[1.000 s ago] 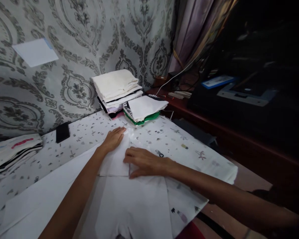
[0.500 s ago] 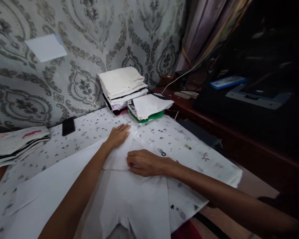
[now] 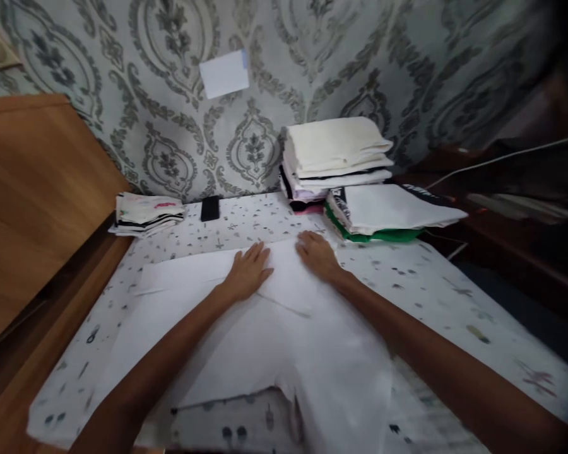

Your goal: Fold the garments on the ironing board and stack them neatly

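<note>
A white garment (image 3: 246, 340), which looks like a pair of trousers, lies spread over a patterned white cloth, with a few creases across it. My left hand (image 3: 248, 271) rests palm down on its upper part, fingers stretched out. Close to the garment's far edge, my right hand (image 3: 318, 255) lies flat with its fingers extended, a short way right of the left. Neither hand grips anything. Toward me, a gap between two parts of the garment shows the cloth beneath.
Behind my right hand stand a tall stack of folded clothes (image 3: 338, 148) and a lower folded pile (image 3: 388, 211). Farther left are a black phone (image 3: 210, 208) and a small folded pile (image 3: 149, 211). A wooden panel (image 3: 38, 202) borders the left side; the patterned wall (image 3: 255, 145) rises behind.
My right hand has opened from a closed grip on the fabric and now lies flat near the far edge. The garment's right part is spread out wider. The view has turned left.
</note>
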The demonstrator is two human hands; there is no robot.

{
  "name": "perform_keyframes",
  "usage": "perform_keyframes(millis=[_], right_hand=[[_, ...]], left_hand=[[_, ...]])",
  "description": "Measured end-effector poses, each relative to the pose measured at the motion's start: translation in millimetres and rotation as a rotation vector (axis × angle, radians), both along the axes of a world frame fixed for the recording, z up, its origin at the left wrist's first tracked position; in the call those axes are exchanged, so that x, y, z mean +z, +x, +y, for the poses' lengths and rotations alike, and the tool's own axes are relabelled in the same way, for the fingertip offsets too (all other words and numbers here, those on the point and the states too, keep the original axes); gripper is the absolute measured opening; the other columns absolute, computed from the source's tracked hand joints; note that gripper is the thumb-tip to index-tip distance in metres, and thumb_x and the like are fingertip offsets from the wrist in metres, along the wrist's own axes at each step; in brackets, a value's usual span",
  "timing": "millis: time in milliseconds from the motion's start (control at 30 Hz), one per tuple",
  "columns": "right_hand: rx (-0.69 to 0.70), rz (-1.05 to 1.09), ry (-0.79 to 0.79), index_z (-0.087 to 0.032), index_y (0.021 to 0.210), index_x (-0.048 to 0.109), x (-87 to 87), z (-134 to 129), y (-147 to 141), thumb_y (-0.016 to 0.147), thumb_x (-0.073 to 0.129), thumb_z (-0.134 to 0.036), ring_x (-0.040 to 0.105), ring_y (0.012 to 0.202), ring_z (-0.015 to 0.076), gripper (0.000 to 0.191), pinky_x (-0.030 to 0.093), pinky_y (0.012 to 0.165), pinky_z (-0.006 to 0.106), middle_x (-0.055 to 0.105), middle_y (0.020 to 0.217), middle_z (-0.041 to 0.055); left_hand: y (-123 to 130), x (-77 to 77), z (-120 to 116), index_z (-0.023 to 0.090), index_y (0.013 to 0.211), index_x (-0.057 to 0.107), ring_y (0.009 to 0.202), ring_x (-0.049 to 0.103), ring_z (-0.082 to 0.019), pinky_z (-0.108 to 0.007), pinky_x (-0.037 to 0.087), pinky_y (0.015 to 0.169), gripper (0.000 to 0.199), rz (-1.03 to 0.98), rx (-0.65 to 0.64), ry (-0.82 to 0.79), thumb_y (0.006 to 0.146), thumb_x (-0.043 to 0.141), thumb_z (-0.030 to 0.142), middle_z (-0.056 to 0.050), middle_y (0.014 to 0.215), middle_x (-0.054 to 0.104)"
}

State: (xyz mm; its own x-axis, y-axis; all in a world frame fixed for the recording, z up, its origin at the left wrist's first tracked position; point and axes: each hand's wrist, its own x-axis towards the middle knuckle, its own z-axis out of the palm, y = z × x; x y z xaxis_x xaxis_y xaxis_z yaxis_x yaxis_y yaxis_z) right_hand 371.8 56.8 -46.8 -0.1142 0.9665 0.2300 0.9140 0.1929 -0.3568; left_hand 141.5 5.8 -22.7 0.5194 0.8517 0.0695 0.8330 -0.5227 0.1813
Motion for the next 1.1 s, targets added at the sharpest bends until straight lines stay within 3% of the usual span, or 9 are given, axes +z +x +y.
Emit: perform_keyframes(millis=[133,233,300,367,567,733,800,900,1100], right_hand=[[0.066,-0.038,0.120,-0.006,0.128,0.060,-4.5,-12,-5,0.097,0.044,-0.029,0.051,0.128,0.0334,0.041,0.039,0.108,0.046,0.059,0.133,0.0225],[0.351,-0.073,0.157,-0.014,0.119,0.065,8.3,-33,-30,0.095,0.051,-0.034,0.052,0.124,0.0315,0.034,0.041,0.104,0.045,0.060,0.132,0.0176],[0.542,-0.126,0.116,-0.017,0.109,0.067,19.6,-49,-55,0.094,0.056,-0.035,0.057,0.111,0.0282,0.026,0.046,0.095,0.041,0.064,0.121,0.0142],[0.590,-0.180,0.082,-0.017,0.100,0.068,28.1,-60,-78,0.094,0.056,-0.029,0.058,0.101,0.0257,0.018,0.047,0.086,0.037,0.065,0.109,0.0125],[0.443,-0.159,0.010,-0.018,0.089,0.064,25.8,-58,-105,0.091,0.052,-0.012,0.057,0.098,0.0231,0.014,0.045,0.079,0.032,0.066,0.099,0.0099],[0.375,0.236,-0.018,-0.020,0.084,0.059,12.5,-46,-100,0.089,0.054,-0.018,0.059,0.081,0.0186,0.007,0.046,0.074,0.030,0.064,0.085,0.0037],[0.359,0.394,-0.006,-0.021,0.083,0.058,8.7,-45,-99,0.087,0.054,-0.021,0.058,0.076,0.0174,0.006,0.047,0.070,0.029,0.063,0.081,0.0017],[0.371,0.515,0.041,-0.022,0.081,0.058,5.9,-46,-99,0.086,0.054,-0.024,0.058,0.074,0.0176,0.007,0.048,0.069,0.030,0.062,0.079,0.0013],[0.388,0.529,0.085,-0.022,0.082,0.062,9.7,-51,-97,0.088,0.053,-0.026,0.061,0.078,0.0192,0.012,0.049,0.072,0.031,0.063,0.082,0.0031]], left_hand=[[-75,-5.2,-43,0.018,0.132,0.056,0.142,0.044,-0.029,-0.052,0.041,0.112,0.036,-0.084,-0.034,0.184,0.102,0.040,0.029,-0.017,0.151,0.050],[-97,-8.3,-68,0.018,0.126,0.059,0.127,0.057,-0.026,-0.048,0.048,0.106,0.033,-0.145,-0.051,0.234,0.102,0.039,0.025,-0.015,0.135,0.063],[-94,-10.2,-76,0.019,0.128,0.058,0.123,0.060,-0.025,-0.047,0.050,0.105,0.034,-0.160,-0.089,0.207,0.102,0.038,0.027,-0.014,0.130,0.065],[-86,-12.3,-78,0.018,0.134,0.054,0.126,0.058,-0.026,-0.048,0.049,0.107,0.037,-0.150,-0.129,0.174,0.103,0.037,0.030,-0.015,0.134,0.062],[-73,-20.0,-72,0.016,0.146,0.043,0.144,0.041,-0.025,-0.045,0.037,0.118,0.049,-0.058,-0.167,0.099,0.104,0.031,0.041,-0.016,0.154,0.046],[-63,-21.8,-57,0.013,0.151,0.033,0.152,0.026,-0.023,-0.042,0.026,0.123,0.054,-0.013,-0.187,0.036,0.105,0.025,0.040,-0.016,0.162,0.033],[-54,-19.4,-46,0.012,0.149,0.036,0.150,0.030,-0.024,-0.043,0.026,0.123,0.053,-0.022,-0.186,0.037,0.104,0.028,0.039,-0.017,0.159,0.038],[-39,-12.4,-27,0.011,0.137,0.049,0.138,0.048,-0.026,-0.043,0.036,0.116,0.046,-0.008,-0.162,-0.017,0.102,0.035,0.036,-0.018,0.145,0.055],[-25,-1.5,-7,0.014,0.113,0.064,0.112,0.067,-0.029,-0.043,0.052,0.095,0.037,0.058,-0.043,-0.167,0.099,0.031,0.026,-0.017,0.120,0.071]])
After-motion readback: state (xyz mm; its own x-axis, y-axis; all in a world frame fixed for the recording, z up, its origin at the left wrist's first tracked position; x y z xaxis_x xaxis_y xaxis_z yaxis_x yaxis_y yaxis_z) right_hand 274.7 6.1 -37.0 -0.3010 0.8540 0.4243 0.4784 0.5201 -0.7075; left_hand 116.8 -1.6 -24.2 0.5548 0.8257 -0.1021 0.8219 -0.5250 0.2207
